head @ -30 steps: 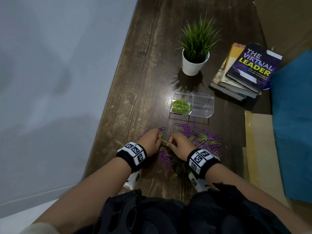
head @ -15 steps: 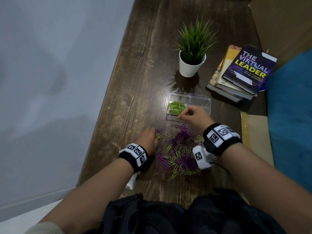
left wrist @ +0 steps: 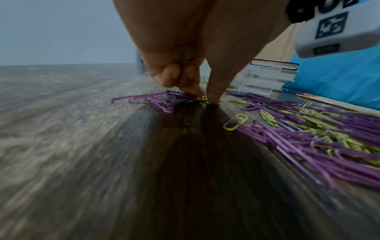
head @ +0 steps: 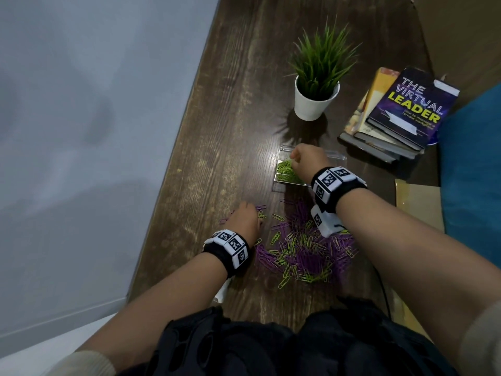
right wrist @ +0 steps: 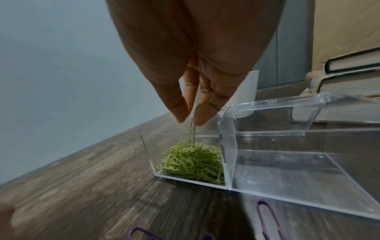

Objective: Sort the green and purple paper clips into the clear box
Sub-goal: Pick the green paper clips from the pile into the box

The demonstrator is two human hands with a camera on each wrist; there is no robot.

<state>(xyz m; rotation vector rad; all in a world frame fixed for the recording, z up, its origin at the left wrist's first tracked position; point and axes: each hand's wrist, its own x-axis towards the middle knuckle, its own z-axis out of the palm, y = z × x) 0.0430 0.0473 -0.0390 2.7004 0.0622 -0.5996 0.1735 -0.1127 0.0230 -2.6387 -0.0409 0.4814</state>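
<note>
A: right hand was over the clear box, fingers pinching a green clip just above the green heap in the left compartment. Right compartment had nothing in it

B: and the left hand? fingers were nipped narrow on a green clip at the pile's 10 o'clock, purple ones touching it. I reckon a purple could've snagged and ridden along into the green side

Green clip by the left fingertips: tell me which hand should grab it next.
Left. The left hand already has its fingertips on that green clip, while the right hand is over the clear box, dangling another clip.
</note>
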